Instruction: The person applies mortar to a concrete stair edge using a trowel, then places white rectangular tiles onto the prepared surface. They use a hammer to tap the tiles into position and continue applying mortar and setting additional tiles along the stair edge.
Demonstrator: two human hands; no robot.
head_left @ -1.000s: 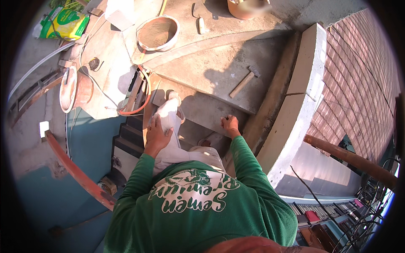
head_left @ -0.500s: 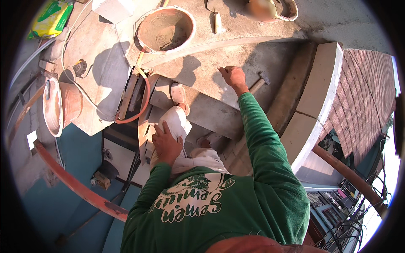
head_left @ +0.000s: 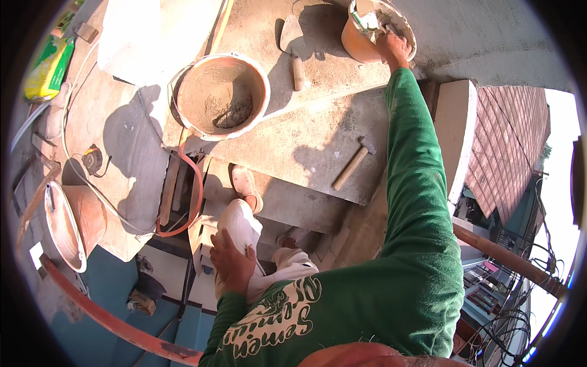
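My right arm, in a green sleeve, stretches out to an orange-brown bucket (head_left: pixel 362 46) at the far right. The right hand (head_left: pixel 394 48) is inside its rim, fingers curled down among the contents; what they grip is hard to make out. Something green and white (head_left: pixel 369 21) lies in that bucket beside the fingers. My left hand (head_left: pixel 234 260) rests on my pale trouser leg (head_left: pixel 243 223) near the knee, fingers spread and holding nothing. A trowel (head_left: pixel 295 46) lies just left of the bucket. Nearer me, a hammer (head_left: pixel 351 166) with a wooden handle lies on the concrete step.
A large bucket with wet mortar (head_left: pixel 260 116) stands at the far middle. Left are another bucket (head_left: pixel 85 214) tipped on its side, a tape measure (head_left: pixel 92 159), a hose (head_left: pixel 197 202) and a green-yellow bag (head_left: pixel 49 73). Steps (head_left: pixel 293 199) drop away below; a low wall (head_left: pixel 455 128) borders the right.
My right hand has moved from above the hammer, forward and right, into the far bucket. My view has shifted, showing more of the far side. The left hand stays on my leg.
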